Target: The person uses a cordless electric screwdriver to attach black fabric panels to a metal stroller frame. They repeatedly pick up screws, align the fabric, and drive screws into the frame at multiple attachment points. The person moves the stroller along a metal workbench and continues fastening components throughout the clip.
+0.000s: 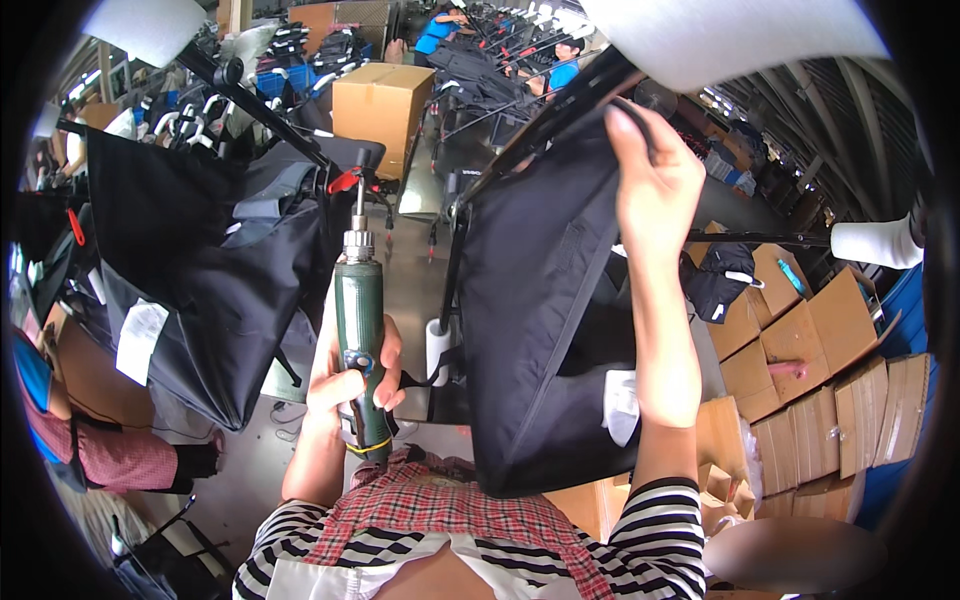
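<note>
Head view. Landmark: the green power screwdriver [359, 305].

Left hand [333, 392]: fingers and thumb wrapped round the lower body of the screwdriver, which points away from the wearer. Its bit ends close to a red clip [345, 181] on a black tube [265, 115]; contact cannot be determined.

Right hand [660, 175]: to the right of and beyond the screwdriver, thumb and fingers pinching the upper edge of a black fabric panel [530, 290]. Panel lies right of the screwdriver, beside a second black tube [545, 125]; a white label [620, 405] shows on its nearer part.

Left of the screwdriver: black fabric cover [200, 260] bearing a white tag [142, 340]. Beyond the screwdriver: closed cardboard box [375, 105]; farther off, two people in blue. Far right of the screwdriver: opened cartons [810, 350].
</note>
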Tool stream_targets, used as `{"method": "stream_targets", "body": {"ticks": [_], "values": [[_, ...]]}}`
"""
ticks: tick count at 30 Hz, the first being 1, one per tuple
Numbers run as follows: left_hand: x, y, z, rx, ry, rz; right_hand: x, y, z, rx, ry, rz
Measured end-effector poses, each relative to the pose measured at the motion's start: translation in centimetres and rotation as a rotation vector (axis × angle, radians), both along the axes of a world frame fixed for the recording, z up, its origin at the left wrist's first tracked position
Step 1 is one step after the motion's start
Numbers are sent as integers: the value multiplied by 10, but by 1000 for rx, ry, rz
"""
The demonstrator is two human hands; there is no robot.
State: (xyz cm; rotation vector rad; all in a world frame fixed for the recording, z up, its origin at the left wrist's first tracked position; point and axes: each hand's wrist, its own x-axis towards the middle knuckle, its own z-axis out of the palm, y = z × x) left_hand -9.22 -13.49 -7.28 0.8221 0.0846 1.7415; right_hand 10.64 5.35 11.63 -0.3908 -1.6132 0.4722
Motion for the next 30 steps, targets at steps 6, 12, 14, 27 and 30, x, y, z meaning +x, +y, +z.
{"method": "stream_targets", "body": {"ticks": [6,12,14,27,30], "values": [[-12,7,9,45,75,-9,-24,-30,-14,233,-132,-111],[-21,12,6,32,53,-19,-8,-30,5,108,-381,97],[-23,14,5,39,48,-35,-12,-34,1,56,-354,502],[-10,10,45,57,280,-249,-13,-45,17,241,-399,-70],[-3,4,58,77,354,-264,-7,-46,21,287,-465,20]]}}
